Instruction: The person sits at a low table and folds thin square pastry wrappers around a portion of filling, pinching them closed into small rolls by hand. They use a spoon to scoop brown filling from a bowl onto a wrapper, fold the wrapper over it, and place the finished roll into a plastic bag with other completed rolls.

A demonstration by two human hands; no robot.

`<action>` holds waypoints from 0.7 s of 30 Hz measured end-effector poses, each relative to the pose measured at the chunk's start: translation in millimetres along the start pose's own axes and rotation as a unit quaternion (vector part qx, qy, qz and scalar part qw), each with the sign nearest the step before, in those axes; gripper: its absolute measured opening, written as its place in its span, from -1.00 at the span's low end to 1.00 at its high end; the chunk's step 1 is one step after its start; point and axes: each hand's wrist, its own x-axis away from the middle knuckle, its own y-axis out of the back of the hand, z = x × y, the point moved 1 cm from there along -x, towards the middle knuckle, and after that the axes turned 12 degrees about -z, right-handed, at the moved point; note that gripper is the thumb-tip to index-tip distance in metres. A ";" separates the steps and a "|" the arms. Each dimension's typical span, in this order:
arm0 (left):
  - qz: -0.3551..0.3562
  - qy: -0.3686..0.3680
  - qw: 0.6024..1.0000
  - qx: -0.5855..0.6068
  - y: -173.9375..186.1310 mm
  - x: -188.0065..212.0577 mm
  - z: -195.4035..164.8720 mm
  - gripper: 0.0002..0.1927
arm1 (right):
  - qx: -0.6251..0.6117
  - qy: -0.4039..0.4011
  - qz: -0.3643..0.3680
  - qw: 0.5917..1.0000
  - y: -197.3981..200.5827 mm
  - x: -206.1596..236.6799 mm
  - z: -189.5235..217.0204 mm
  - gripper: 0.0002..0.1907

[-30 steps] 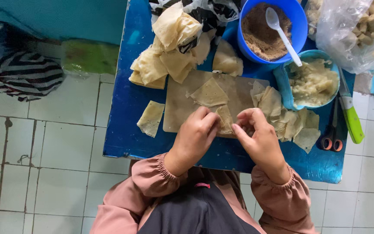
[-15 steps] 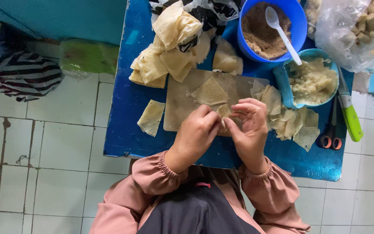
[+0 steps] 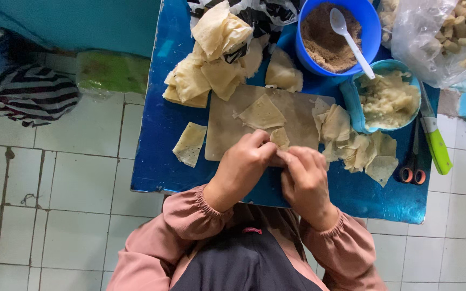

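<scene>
My left hand (image 3: 241, 167) and my right hand (image 3: 304, 178) meet at the near edge of a beige cutting board (image 3: 227, 126). Together they pinch a small pale pastry wrapper (image 3: 280, 138), whose top corner sticks up between my fingertips. Another flat wrapper (image 3: 262, 113) lies on the board just beyond. What is inside the held wrapper is hidden by my fingers.
The board rests on a small blue table (image 3: 160, 145). Wrapper stacks (image 3: 214, 59) lie at the back, more wrappers (image 3: 360, 148) to the right. A blue bowl of brown filling with a white spoon (image 3: 336, 35), a teal bowl of pale paste (image 3: 386, 97), scissors (image 3: 413, 167), a green-handled knife (image 3: 435, 143), a bag of rolls (image 3: 449, 35).
My hands have drawn together over the wrapper and slid toward the board's near edge; the wrapper is now folded smaller between my fingers.
</scene>
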 end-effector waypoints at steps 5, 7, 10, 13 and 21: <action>0.029 -0.017 0.999 0.036 2.9 -4.2 9.0 -0.92 | 0.049 0.094 0.033 0.994 5.7 6.8 0.5 -0.56; 0.009 0.003 0.998 0.065 5.1 -4.9 9.5 -0.85 | 0.031 0.104 0.045 0.993 4.9 7.4 -2.8 -0.56; 0.013 0.008 0.998 0.062 9.4 -5.2 6.8 -0.75 | -0.031 0.068 0.006 0.997 1.7 7.9 -7.8 -0.61; 0.033 0.004 0.999 0.034 12.7 -6.3 3.4 -0.75 | -0.084 0.025 -0.020 0.996 -2.0 8.7 -14.8 -0.63; 0.032 -0.027 0.998 0.038 14.9 -10.5 1.8 -0.68 | -0.208 -0.165 -0.052 0.963 -9.1 15.8 -21.7 -0.74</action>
